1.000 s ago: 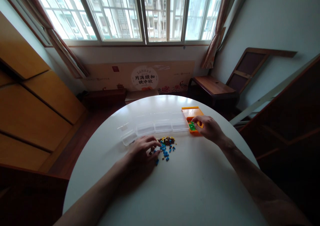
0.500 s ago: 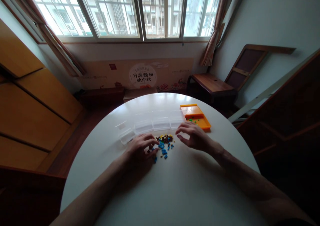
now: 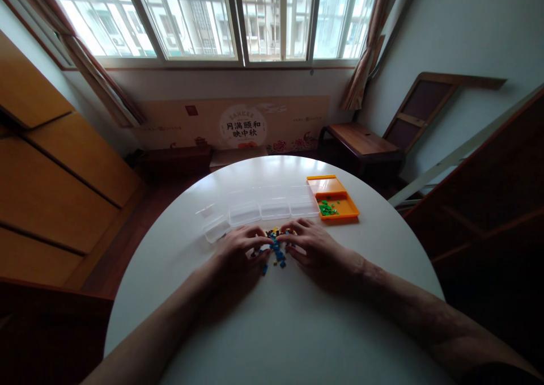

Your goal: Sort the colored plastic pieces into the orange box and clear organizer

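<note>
A small pile of tiny blue, brown and yellow pieces (image 3: 275,250) lies on the round white table (image 3: 272,328). My left hand (image 3: 238,254) rests at the pile's left side, fingertips pinched among the pieces. My right hand (image 3: 312,250) lies at the pile's right side, fingers curled onto the pieces. Whether either hand has a piece between its fingers cannot be told. Behind the pile, a row of clear plastic boxes (image 3: 272,208) stands open. To their right, an orange box (image 3: 340,206) holds several green pieces (image 3: 326,208).
A clear lid (image 3: 210,221) lies tilted at the left end of the row. Beyond the table are a window, a printed board against the wall, a dark wooden bench at the right, and wooden cabinets at the left.
My right hand has come back from the orange box to the pile's right side. Green pieces now lie in the orange box. My left hand has stayed at the pile.
</note>
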{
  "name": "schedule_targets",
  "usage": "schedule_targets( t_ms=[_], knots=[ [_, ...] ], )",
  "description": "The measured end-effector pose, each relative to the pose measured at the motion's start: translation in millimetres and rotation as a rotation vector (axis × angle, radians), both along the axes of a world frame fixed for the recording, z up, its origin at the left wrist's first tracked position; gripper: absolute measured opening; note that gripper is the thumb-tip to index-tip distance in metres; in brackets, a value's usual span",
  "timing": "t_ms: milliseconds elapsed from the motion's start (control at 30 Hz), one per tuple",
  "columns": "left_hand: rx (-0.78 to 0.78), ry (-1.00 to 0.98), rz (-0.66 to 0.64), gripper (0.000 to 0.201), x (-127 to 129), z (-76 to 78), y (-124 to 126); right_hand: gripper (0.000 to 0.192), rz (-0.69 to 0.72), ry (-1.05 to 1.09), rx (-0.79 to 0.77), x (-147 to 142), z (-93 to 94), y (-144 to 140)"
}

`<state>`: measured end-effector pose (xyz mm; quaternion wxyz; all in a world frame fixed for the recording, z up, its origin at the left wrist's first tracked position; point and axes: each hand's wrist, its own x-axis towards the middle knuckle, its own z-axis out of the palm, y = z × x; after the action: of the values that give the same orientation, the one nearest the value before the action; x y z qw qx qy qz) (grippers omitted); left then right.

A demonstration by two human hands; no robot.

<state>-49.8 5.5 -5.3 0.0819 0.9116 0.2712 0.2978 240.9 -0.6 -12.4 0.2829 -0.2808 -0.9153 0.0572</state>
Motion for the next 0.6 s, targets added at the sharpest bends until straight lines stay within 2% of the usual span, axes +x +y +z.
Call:
schedule_targets(
  t_ms=[433, 600],
  knots=[
    [0.016, 0.009, 0.003, 0.011, -1.6, -7.6, 3.0, 0.035, 0.006, -0.005, 0.004, -2.4, -8.2, 3.3],
    [-0.015, 0.007, -0.019, 0.011, -2.5, -8.8, 3.0, 0.027, 0.003, -0.008, 0.032, -0.6, -9.3, 6.7]
  ],
)
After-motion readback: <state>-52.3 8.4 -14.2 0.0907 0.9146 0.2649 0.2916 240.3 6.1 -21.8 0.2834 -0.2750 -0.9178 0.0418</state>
